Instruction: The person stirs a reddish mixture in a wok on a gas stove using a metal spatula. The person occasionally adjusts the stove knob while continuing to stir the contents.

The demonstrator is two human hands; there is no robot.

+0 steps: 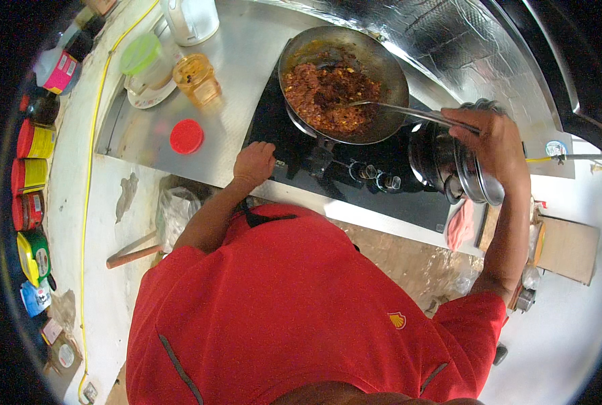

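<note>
My right hand (493, 142) is closed around the handle of a long metal spatula or ladle (407, 109), whose far end is in reddish-brown chopped food (326, 91). The food lies in a dark wok (394, 81) on a black glass gas hob (326, 177). Resting at the hob's left front edge is my left hand (255, 163), its fingers curled; nothing can be seen in it. Left of that hand a round red lid (187, 136) lies on the steel counter. Behind the lid stands an open amber jar (198, 81).
A metal steamer pot (435, 157) stands on the hob's right, under my right forearm and hand. At the back left are a green-lidded container (141, 58) on a plate and a white jug (192, 20). A pink cloth (461, 225) hangs at the counter's front edge. Foil (432, 45) lines the wall.
</note>
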